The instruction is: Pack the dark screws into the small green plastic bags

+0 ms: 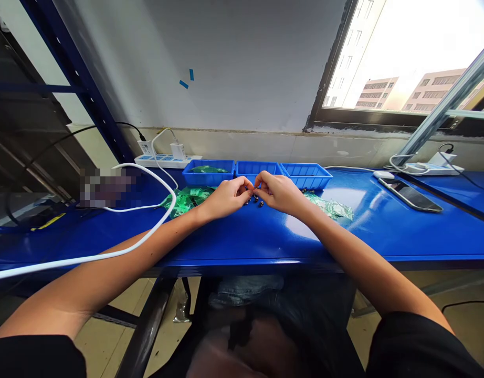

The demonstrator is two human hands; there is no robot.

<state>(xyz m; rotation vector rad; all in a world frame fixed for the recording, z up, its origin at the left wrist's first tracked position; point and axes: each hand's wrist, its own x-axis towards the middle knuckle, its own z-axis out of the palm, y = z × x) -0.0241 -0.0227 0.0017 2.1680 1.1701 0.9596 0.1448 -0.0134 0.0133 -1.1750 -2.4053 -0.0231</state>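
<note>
Over the blue table [242, 239], my left hand [228, 197] and my right hand [279, 192] meet fingertip to fingertip. Both are pinched on a tiny dark part between them, too small to name. Several small dark metal parts [255, 200] lie on the table just under the fingers. A heap of green plastic bags [187, 198] lies by my left wrist, and another green bag [332, 208] lies by my right forearm.
Three blue trays [305, 175] stand in a row behind my hands; the left one holds green bags. A white cable [155, 227] loops over my left arm. A power strip [163, 160] sits back left, a phone [411, 195] and another power strip [434, 168] at right.
</note>
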